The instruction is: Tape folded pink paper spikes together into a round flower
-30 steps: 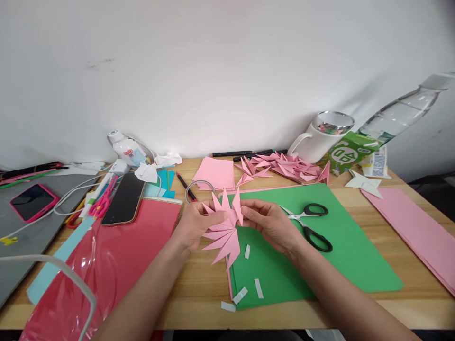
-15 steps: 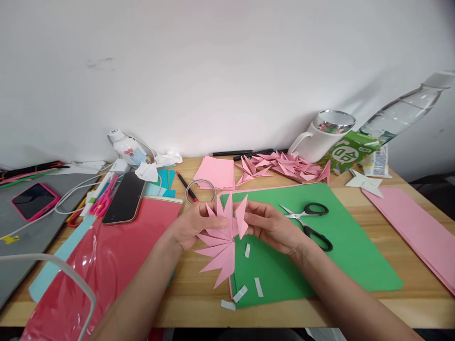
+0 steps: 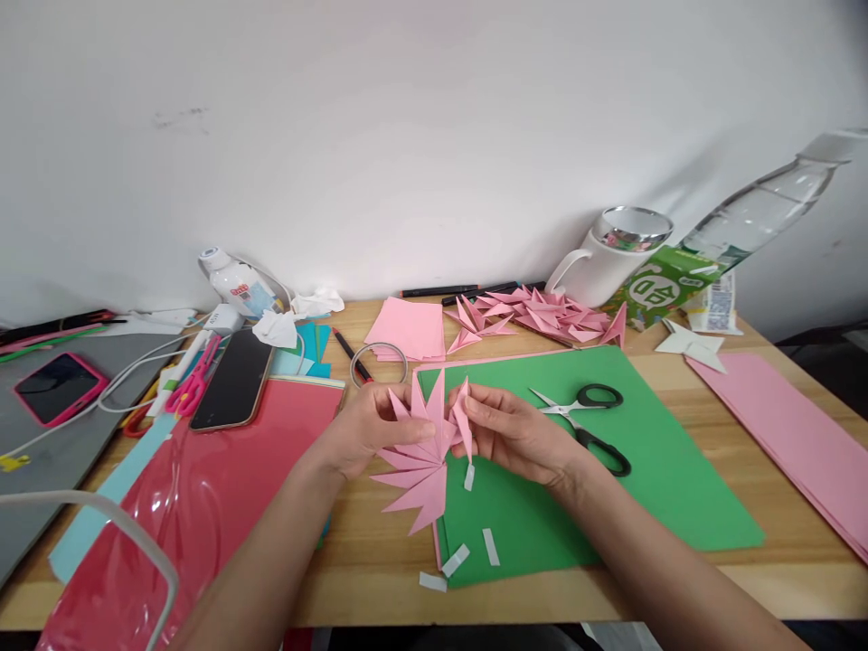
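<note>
A fan of folded pink paper spikes (image 3: 421, 452) hovers just above the table's middle, at the left edge of a green sheet (image 3: 651, 470). My left hand (image 3: 363, 429) grips the fan from the left, fingers pinched on its hub. My right hand (image 3: 512, 432) pinches one upright pink spike (image 3: 463, 411) at the fan's right side. Small white paper strips (image 3: 467, 476) lie on the green sheet below my hands. Black-handled scissors (image 3: 589, 425) rest just right of my right hand.
Loose pink folded pieces (image 3: 542, 316) and a pink square stack (image 3: 410, 330) lie behind. A white mug (image 3: 603, 258), a bottle (image 3: 752, 212), a green carton (image 3: 651, 289), a red plastic sleeve (image 3: 203, 506), a phone (image 3: 234, 389), pink scissors (image 3: 190, 384) and pink sheets (image 3: 793, 434) surround them.
The pink fan has turned a little and sunk slightly towards the table. My right hand's fingers shifted onto the rightmost upright spike, which now stands narrower.
</note>
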`<action>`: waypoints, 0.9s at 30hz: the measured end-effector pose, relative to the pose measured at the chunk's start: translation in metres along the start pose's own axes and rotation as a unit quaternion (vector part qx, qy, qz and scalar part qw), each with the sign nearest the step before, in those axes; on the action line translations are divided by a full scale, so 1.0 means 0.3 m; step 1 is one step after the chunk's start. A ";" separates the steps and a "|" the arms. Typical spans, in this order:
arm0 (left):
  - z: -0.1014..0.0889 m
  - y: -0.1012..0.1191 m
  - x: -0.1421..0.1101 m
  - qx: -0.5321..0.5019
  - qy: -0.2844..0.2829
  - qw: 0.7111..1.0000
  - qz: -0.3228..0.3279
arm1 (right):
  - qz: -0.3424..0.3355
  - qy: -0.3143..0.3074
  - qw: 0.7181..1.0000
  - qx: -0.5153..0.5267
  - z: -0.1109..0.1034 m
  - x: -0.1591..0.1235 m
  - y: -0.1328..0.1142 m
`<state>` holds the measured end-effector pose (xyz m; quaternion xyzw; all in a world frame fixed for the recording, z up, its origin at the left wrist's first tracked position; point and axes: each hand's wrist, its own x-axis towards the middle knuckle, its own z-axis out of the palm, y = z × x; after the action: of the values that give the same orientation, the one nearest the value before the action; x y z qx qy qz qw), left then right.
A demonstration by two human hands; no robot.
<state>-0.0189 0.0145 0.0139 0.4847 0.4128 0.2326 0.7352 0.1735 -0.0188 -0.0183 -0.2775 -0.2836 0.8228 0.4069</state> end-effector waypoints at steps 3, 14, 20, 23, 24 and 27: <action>0.000 0.001 0.001 -0.001 0.010 1.000 0.015 | -0.008 0.025 1.000 0.011 0.005 0.006 -0.001; -0.002 0.023 -0.031 0.002 -0.058 0.998 0.040 | -0.027 0.087 0.996 -0.004 0.012 0.007 -0.026; -0.004 0.025 -0.029 0.041 0.000 0.998 0.051 | -0.041 0.080 0.996 -0.022 0.005 0.001 -0.029; -0.007 0.025 -0.032 0.057 0.024 0.996 0.065 | -0.050 0.086 0.995 -0.022 0.003 -0.001 -0.028; -0.007 0.026 -0.034 0.060 0.027 0.995 0.068 | -0.049 0.091 0.994 -0.023 0.002 -0.002 -0.028; -0.007 0.025 -0.040 0.080 0.019 0.995 0.064 | -0.045 0.106 0.993 -0.025 -0.001 0.000 -0.023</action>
<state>-0.0269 0.0098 0.0248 0.5631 0.4124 0.2543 0.6694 0.1772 -0.0152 -0.0138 -0.3602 -0.2716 0.7620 0.4646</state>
